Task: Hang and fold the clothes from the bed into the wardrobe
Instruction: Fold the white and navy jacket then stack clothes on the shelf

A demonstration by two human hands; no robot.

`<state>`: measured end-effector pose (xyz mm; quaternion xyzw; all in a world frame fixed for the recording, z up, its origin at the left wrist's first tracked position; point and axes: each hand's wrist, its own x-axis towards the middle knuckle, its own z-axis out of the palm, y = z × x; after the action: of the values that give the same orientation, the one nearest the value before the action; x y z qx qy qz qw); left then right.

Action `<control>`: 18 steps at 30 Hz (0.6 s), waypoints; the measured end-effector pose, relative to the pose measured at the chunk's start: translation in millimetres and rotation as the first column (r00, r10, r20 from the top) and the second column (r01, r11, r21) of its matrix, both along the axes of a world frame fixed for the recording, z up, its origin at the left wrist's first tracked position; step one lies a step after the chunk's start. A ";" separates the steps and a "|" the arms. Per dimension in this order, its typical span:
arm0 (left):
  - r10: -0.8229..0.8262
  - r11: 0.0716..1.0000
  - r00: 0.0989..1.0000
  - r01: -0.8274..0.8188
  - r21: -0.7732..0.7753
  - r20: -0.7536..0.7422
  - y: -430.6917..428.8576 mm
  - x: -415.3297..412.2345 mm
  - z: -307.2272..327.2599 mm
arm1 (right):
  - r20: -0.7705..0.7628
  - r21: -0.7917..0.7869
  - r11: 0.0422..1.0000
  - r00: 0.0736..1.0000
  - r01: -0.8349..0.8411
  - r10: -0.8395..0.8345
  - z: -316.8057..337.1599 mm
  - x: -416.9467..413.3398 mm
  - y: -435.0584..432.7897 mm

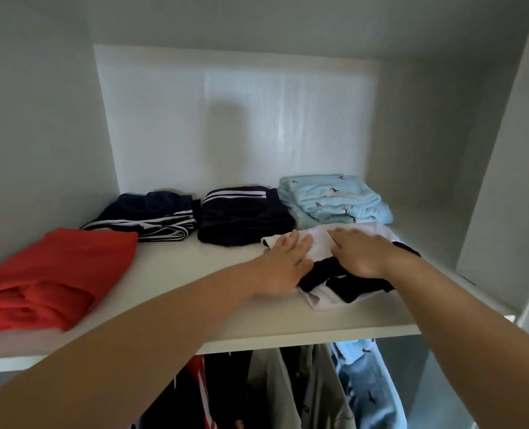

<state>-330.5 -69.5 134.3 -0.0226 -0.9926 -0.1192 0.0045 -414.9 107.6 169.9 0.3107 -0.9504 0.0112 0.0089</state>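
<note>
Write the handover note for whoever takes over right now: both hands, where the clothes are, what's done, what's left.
Left hand: flat, fingers straight, pressing the white-and-black garment at the front right of the shelf.
Right hand: likewise flat on that garment.
Also shelved: red garment at the left; navy striped piece, black striped piece and light blue patterned stack along the back.
Hanging clothes show below the shelf.
Done: four folded items shelved, some hung.
Left: let go of this garment. The bed is out of view, so what remains there is unknown.
</note>
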 end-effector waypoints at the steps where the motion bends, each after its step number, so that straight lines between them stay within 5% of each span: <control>1: -0.018 0.998 1.000 0.019 0.066 -0.016 -4.8 1.5 0.3 | 0.019 0.011 1.000 1.000 0.018 -0.018 3.8 2.6 -2.4; 3: 0.011 0.964 0.992 0.023 0.265 -0.127 -17.5 8.0 2.2 | 0.062 0.051 0.996 0.996 0.068 -0.071 17.6 10.3 -9.9; 7: 0.407 0.871 0.831 -0.228 0.435 -0.379 -56.7 18.9 17.4 | -0.112 0.079 0.993 0.990 0.090 -0.081 41.3 31.6 -38.6; 12: 0.791 0.585 0.590 -0.652 0.482 -0.162 -124.2 20.0 28.8 | -0.207 -0.095 0.995 0.978 -0.005 -0.015 53.5 47.4 -88.1; 18: 0.772 0.593 0.631 -0.676 0.437 -0.072 -163.2 11.2 28.5 | -0.071 -0.108 0.993 0.997 -0.049 0.041 60.0 31.7 -146.1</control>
<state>-319.3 -232.8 162.8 0.3724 -0.8631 -0.2872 0.1840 -383.3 -38.5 229.9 0.3314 -0.9402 0.0531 0.0582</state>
